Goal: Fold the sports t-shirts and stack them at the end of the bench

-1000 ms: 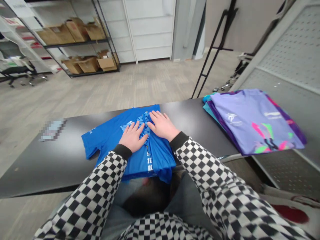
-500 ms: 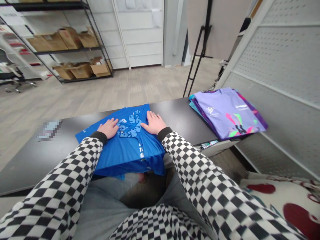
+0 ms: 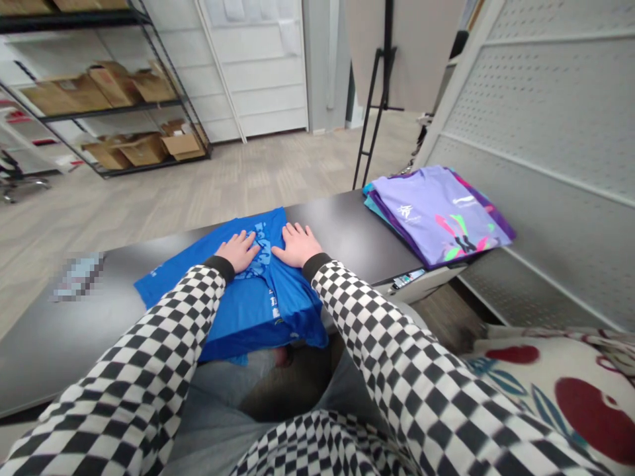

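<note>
A blue T-shirt with a lighter blue print lies spread on the dark table, its lower edge hanging over the side nearest me. My left hand rests flat on the shirt's print, fingers stretched out. Close beside it, my right hand presses on the shirt's right edge with its fingers apart. Both palms face down, and they cover part of the print. Wrinkles run through the cloth below my right hand.
Folded shirts, a purple one on top, are stacked at the table's right end. A phone lies below them by the near edge. A blurred-out item lies at left. Beyond stand a shelf with cardboard boxes and a black stand.
My left hand has slid right across the shirt, closer to my right hand. The print between them looks narrower and more bunched. The view has turned slightly right.
</note>
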Motion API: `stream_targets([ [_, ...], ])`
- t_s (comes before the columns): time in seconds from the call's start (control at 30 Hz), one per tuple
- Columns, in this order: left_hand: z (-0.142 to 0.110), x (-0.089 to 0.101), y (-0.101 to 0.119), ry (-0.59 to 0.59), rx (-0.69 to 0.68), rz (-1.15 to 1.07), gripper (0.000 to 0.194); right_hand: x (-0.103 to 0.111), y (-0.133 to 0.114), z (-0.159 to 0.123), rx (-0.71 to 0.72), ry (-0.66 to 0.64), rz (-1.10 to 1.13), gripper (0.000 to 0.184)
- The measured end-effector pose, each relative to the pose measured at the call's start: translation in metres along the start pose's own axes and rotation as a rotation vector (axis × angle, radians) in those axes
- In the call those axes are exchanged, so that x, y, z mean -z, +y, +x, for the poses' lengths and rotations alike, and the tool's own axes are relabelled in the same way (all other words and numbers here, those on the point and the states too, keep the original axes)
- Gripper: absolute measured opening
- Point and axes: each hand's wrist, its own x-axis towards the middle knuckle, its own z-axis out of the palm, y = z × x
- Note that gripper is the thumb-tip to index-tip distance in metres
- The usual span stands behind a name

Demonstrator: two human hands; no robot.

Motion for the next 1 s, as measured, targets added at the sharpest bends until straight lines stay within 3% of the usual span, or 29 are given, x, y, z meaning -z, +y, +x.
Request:
stream_targets([
  [0.1, 0.005, 0.010, -0.008, -0.059, 0.071, 0.068, 0.082, -0.002, 0.000, 0.002, -0.029, 0.028, 0.019, 0.093],
  [0.2, 0.019, 0.024, 0.004, -0.037, 0.127, 0.174, 0.075, -0.002, 0.000, 0.002, -0.062, 0.041, 0.028, 0.090],
  [0.27, 0.033, 0.030, 0.022, 0.075, 0.060, 0.167, 0.067, -0.001, 0.000, 0.002, -0.066, 0.045, 0.029, 0.092],
  [0.33, 0.050, 0.031, 0.042, 0.150, -0.099, 0.063, 0.066, 0.000, 0.000, 0.001, -0.069, 0.063, 0.036, 0.093],
  [0.4, 0.064, 0.025, 0.060, 0.119, -0.208, -0.059, 0.068, 0.002, -0.001, 0.000, -0.075, 0.081, 0.050, 0.092],
  [0.47, 0.075, 0.017, 0.069, 0.054, -0.211, -0.118, 0.069, 0.002, -0.002, 0.000, -0.082, 0.079, 0.056, 0.090],
  [0.6, 0.088, 0.004, 0.068, 0.032, -0.180, -0.100, 0.072, -0.001, -0.002, 0.002, -0.098, 0.078, 0.031, 0.085],
  [0.8, 0.102, 0.008, 0.061, 0.021, -0.178, -0.001, 0.076, -0.003, -0.002, 0.002, -0.107, 0.099, 0.042, 0.086],
  [1.0, 0.122, 0.011, 0.060, 0.036, -0.142, 0.017, 0.075, 0.008, 0.000, -0.002, -0.029, 0.107, 0.147, 0.062],
])
